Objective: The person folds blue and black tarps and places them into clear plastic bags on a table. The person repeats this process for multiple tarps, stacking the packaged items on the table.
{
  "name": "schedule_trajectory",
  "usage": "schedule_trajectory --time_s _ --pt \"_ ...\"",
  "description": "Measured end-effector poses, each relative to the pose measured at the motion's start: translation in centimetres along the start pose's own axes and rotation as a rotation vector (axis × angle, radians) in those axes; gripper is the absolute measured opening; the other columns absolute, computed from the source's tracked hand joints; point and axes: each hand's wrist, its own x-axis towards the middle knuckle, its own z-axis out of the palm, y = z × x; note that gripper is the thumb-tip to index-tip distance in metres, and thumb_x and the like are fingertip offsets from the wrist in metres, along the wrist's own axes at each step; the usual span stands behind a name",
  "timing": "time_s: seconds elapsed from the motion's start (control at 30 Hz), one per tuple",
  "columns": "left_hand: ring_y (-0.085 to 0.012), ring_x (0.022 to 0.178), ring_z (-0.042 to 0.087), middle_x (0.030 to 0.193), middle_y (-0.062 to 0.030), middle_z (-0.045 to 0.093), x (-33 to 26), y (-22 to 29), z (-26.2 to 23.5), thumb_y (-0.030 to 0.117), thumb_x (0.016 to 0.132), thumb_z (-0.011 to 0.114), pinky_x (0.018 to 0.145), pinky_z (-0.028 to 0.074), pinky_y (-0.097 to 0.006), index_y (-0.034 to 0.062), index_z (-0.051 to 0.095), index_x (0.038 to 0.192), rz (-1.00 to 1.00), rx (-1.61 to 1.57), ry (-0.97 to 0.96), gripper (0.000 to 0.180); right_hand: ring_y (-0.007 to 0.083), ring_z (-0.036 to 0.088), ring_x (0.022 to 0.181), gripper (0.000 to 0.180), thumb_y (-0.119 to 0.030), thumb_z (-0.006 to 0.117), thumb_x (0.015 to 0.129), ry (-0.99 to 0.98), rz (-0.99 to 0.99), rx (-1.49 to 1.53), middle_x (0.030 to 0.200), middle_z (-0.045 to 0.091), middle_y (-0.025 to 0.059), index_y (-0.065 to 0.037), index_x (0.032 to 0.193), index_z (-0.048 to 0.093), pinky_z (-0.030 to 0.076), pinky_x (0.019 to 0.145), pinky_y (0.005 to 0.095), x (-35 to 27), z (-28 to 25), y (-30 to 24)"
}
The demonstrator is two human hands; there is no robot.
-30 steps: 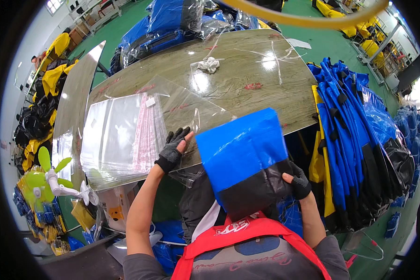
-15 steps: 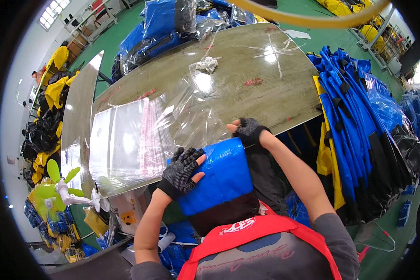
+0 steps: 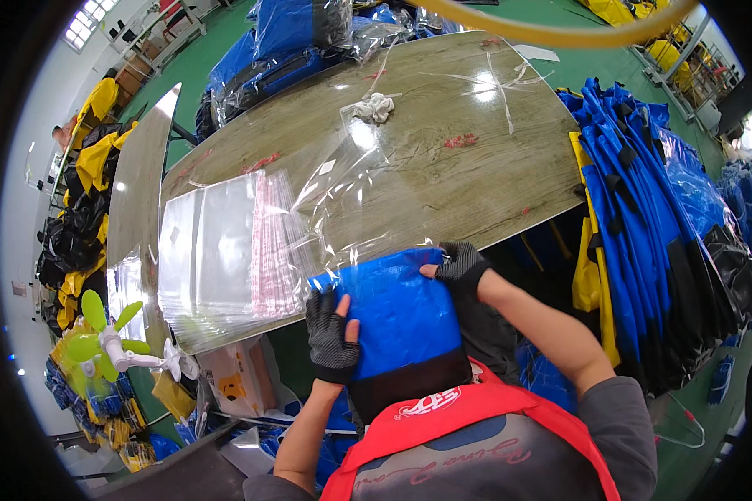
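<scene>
Low in the centre of the frame one folded garment [image 3: 397, 321], bright blue with a black lower band, is held against the near edge of the wooden table [image 3: 443, 179]. Two hands work it, both in dark fingerless gloves. The left hand [image 3: 332, 338] clamps the garment's left edge, fingers curled over the blue cloth. The right hand [image 3: 458, 265] sits on its upper right corner, fingers bent down onto the fabric and pinching it.

The garment's top edge meets the mouth of one loose clear plastic bag [image 3: 368, 188] that lies crumpled across the middle of the table. Left of it, centre-left, lies one stack of flat clear bags [image 3: 226, 250] with reddish strips along their right edges (too many sheets to count).

Toward the top centre rests one small crumpled white rag [image 3: 373, 106]. At the right of the frame hangs a dense row of blue garments [image 3: 643, 209], uncountable. One green-bladed fan [image 3: 109, 338] stands at lower left. Wrapped blue bundles [image 3: 297, 33] sit at the top.
</scene>
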Motion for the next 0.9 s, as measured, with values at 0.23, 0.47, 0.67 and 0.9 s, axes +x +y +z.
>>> schedule_trajectory --time_s 0.23,0.47,0.67,0.9 --pt "-0.0218 0.103 0.055 0.115 -0.0122 0.056 -5.0 -4.0 2.0 0.028 0.087 0.070 0.093 0.045 -0.037 0.0012 0.045 0.124 -0.965 -1.037 0.213 0.052 0.0406 0.064 0.085 0.053 -0.049 0.051 0.093 0.191 -0.017 -0.216 0.088 0.064 0.0261 0.002 0.095 0.064 0.048 0.076 0.0412 -8.5 4.0 -2.3" --pt "-0.0246 0.100 0.062 0.113 -0.0148 0.064 -2.9 -2.5 -0.4 0.031 0.083 0.071 0.092 0.049 -0.037 0.0006 0.052 0.130 -0.878 -1.143 -0.177 0.059 0.0189 0.057 0.099 0.046 -0.029 0.067 0.089 0.113 0.011 0.478 0.114 0.059 0.0143 0.002 0.120 0.051 0.049 0.083 0.0317 -8.9 2.8 -0.8" --pt "-0.0212 0.101 0.059 0.118 -0.0135 0.061 -7.3 -3.1 0.7 0.045 0.091 0.060 0.092 0.047 -0.036 0.0024 0.051 0.129 -0.761 -0.781 -0.322 0.058 0.0324 0.045 0.125 0.060 -0.043 0.047 0.094 -0.063 -0.314 -0.246 0.134 0.049 0.0220 0.000 0.135 0.045 0.029 0.109 0.0450 -10.4 0.5 1.0" --pt "-0.0210 0.117 0.050 0.133 -0.0129 0.051 -2.6 -2.6 0.0 0.042 0.086 0.068 0.099 0.043 -0.038 0.0032 0.039 0.140 -0.920 -1.383 -0.313 0.073 0.0245 0.056 0.109 0.074 -0.047 0.074 0.078 -0.222 0.149 0.418 0.120 0.059 0.0144 0.001 0.128 0.050 0.044 0.097 0.0394 -7.2 0.6 -2.7"
